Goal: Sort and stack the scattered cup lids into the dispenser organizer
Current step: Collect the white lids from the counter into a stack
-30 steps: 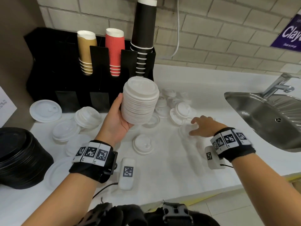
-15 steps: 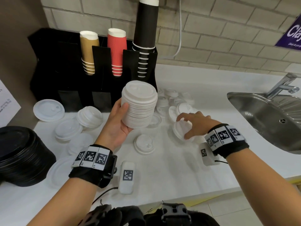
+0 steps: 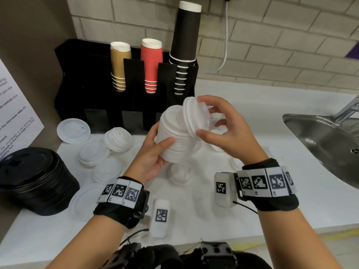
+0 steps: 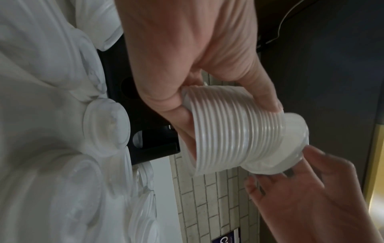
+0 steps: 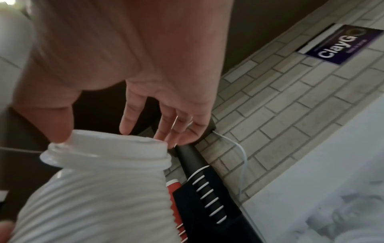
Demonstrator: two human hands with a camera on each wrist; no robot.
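Three cup stacks (image 3: 152, 66) stand in one organizer (image 3: 77, 78); two hands (image 3: 153, 156) hold one lid stack (image 3: 171, 136).

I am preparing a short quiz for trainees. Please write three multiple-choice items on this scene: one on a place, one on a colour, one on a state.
1. Where does the black lid pile lie?
A far left of counter
B in the sink
C on the organizer

2. What colour is the middle cup stack?
A gold
B red
C black

3. How is the left hand?
A flat on counter
B gripping the white lid stack
C idle

Answers: 1 A, it sits at the left edge; 2 B, between gold and black; 3 B, fingers curl round it.
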